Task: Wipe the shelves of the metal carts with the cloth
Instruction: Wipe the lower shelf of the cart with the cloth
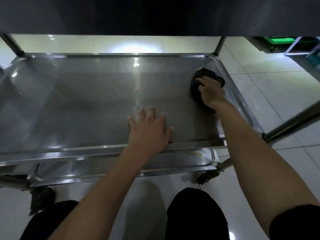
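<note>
Currently we press the right hand (pixel 210 91) down on a dark cloth (pixel 199 84) at the right end of the cart's middle shelf (pixel 86 104), near its raised rim. Left hand (pixel 149 130) lies flat, fingers spread wide, holding nothing, at the shelf's near edge. Lower shelf (pixel 173 163) shows below.

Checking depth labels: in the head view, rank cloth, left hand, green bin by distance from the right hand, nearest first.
1. Cloth: dark, under the right hand, at the shelf's right edge.
2. Left hand: flat on the shelf's near edge, to the left.
3. Green bin: on the floor, far upper right.
</note>
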Motion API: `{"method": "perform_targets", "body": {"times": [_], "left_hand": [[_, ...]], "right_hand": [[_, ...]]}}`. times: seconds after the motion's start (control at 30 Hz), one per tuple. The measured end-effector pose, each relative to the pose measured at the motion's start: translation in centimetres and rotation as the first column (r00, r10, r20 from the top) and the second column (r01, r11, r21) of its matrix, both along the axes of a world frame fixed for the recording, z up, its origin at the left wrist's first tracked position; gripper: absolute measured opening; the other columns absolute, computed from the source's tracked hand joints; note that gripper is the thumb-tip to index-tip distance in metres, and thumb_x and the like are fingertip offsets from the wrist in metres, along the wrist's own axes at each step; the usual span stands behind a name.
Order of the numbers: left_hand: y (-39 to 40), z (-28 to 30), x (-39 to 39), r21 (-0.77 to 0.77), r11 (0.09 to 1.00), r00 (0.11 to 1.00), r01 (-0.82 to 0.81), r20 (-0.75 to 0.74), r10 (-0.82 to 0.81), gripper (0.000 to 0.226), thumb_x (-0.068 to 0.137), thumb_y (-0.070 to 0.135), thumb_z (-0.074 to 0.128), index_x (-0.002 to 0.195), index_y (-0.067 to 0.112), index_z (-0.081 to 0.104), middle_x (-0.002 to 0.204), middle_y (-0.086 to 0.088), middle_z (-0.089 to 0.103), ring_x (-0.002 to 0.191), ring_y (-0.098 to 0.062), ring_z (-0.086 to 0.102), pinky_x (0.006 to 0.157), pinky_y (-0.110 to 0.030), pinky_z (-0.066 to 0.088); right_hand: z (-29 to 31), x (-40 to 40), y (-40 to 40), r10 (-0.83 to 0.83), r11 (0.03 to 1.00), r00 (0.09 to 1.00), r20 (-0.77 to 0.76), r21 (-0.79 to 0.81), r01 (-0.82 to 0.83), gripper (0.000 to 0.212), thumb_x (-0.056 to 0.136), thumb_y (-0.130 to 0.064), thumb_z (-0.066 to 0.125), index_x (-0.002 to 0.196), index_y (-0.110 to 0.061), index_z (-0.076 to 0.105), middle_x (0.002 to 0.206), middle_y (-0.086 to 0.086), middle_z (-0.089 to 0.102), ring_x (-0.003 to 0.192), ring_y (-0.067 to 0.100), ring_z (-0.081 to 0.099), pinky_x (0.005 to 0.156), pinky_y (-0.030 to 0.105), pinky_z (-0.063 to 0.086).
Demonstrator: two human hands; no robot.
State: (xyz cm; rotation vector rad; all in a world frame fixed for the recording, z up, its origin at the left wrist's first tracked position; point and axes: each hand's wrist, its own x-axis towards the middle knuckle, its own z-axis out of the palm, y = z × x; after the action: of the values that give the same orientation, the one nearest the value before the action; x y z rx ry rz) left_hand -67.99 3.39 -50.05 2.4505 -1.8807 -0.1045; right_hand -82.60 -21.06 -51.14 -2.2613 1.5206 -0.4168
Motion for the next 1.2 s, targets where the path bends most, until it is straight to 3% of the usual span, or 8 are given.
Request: {"method": "perform_targets", "body": {"times": [0.4,0.7,0.9,1.03,1.2], "left_hand": [[-3.1,-0.1,-2.4,0.047,0.999,1.0,0.016,-0.012,-0.016,0.057,0.099,0.06,0.033,0.144,0.027,0.041,0.15,-0.011,0.033,0.142,-0.041,0.026,0.108,-0.071,0.027],[-4.0,-0.4,-2.4,0.02,0.999,0.999,0.028,-0.045,-0.027,0.057,0.098,0.06,0.035,0.144,0.027,0.043,0.149,-0.012,0.035,0.142,-0.042,0.026,0.108,-0.073,0.024],[-3.9,-0.7,-2.1,0.012,0.999,0.999,0.039,-0.01,-0.039,0.056,0.097,0.063,0.033,0.14,0.029,0.046,0.145,-0.01,0.04,0.137,-0.04,0.033,0.104,-0.069,0.031],[-3.7,-0.6,-1.6,-0.029,0.997,0.997,0.071,0.016,-0.071,0.052,0.099,0.059,0.032,0.139,0.031,0.048,0.142,-0.009,0.045,0.133,-0.037,0.04,0.1,-0.063,0.037],[-2.6,-0.4,-0.6,-0.035,0.991,0.991,0.131,-0.013,-0.131,0.045,0.105,0.047,0.027,0.145,0.033,0.042,0.149,-0.004,0.041,0.138,-0.031,0.035,0.105,-0.062,0.034]], "right_hand": [[0.8,-10.4,3.5,-0.096,0.993,0.995,-0.035,0.069,0.099,0.046,0.105,-0.021,0.031,0.15,-0.021,0.041,0.162,0.004,0.028,0.15,0.023,0.022,0.123,0.041,0.017],[0.6,-14.0,12.0,-0.176,0.983,0.984,-0.041,0.04,0.178,0.045,0.105,-0.031,0.032,0.149,-0.034,0.041,0.162,-0.008,0.026,0.15,0.018,0.015,0.119,0.049,0.015],[0.3,-12.8,15.1,-0.187,0.98,0.98,-0.066,-0.076,0.182,0.043,0.106,-0.032,0.031,0.147,-0.035,0.043,0.16,-0.01,0.029,0.145,0.016,0.02,0.114,0.042,0.014],[-0.1,-8.2,17.7,-0.082,0.985,0.992,-0.095,-0.157,0.066,0.043,0.104,-0.032,0.034,0.145,-0.033,0.044,0.157,-0.008,0.033,0.144,0.019,0.024,0.111,0.046,0.021],[-0.7,-3.5,20.2,-0.015,0.971,0.987,-0.159,-0.237,-0.024,0.045,0.103,-0.033,0.031,0.147,-0.029,0.043,0.158,-0.004,0.033,0.147,0.019,0.024,0.115,0.047,0.023]]}}
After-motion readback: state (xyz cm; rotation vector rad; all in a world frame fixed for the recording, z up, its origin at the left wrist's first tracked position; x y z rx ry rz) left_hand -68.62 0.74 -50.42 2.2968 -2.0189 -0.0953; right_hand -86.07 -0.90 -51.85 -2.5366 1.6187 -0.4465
